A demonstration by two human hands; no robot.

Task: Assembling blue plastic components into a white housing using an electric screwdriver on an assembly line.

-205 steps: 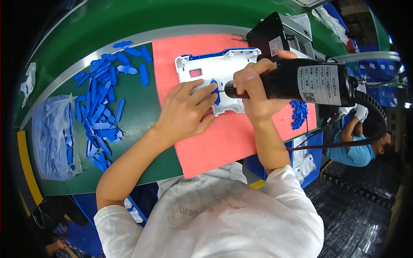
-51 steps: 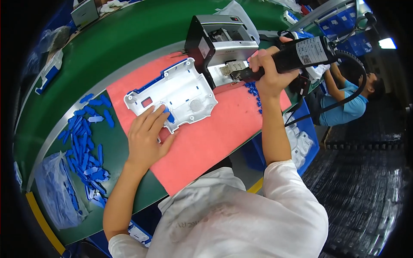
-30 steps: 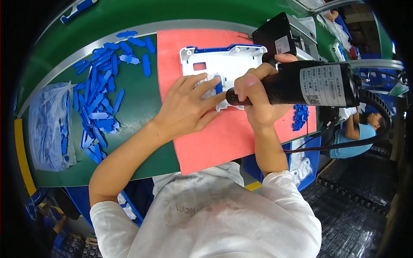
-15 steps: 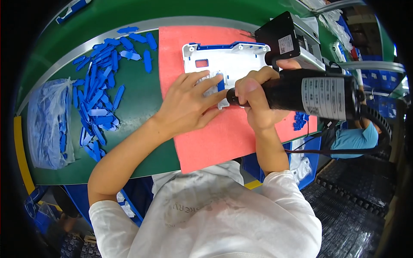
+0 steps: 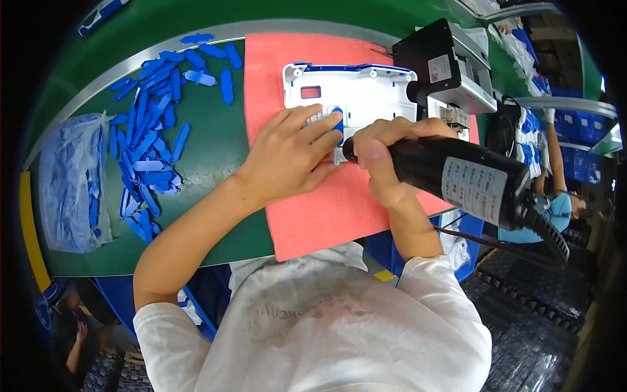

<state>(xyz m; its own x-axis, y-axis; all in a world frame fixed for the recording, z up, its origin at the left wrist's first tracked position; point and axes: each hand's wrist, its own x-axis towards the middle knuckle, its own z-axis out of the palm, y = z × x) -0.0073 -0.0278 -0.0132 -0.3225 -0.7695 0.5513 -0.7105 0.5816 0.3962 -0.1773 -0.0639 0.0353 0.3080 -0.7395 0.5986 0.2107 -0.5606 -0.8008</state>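
A white plastic housing with blue trim (image 5: 379, 98) lies on a pink mat, its hollow inside facing up. My left hand (image 5: 287, 153) rests over its near-left part with fingers apart, the fingertips touching a blue piece (image 5: 337, 125) set in the housing. My right hand (image 5: 386, 157) is closed around the front of a black electric screwdriver (image 5: 431, 166). The tool lies tilted, its nose close to my left fingertips at the housing's near edge and its back end toward the lower right. My hand and the nose hide the bit.
Many loose blue plastic strips (image 5: 147, 137) are heaped on the green table at the left, beside a clear bag (image 5: 75, 186) of more. A black-cased device (image 5: 441, 65) stands beyond the pink mat (image 5: 313, 222) at the right. Another person (image 5: 558, 209) is at the far right.
The screwdriver's back end has swung down toward me, with my right hand turning along with it. My left hand has stayed nearly in place. The person at the right has shifted, with an arm raised.
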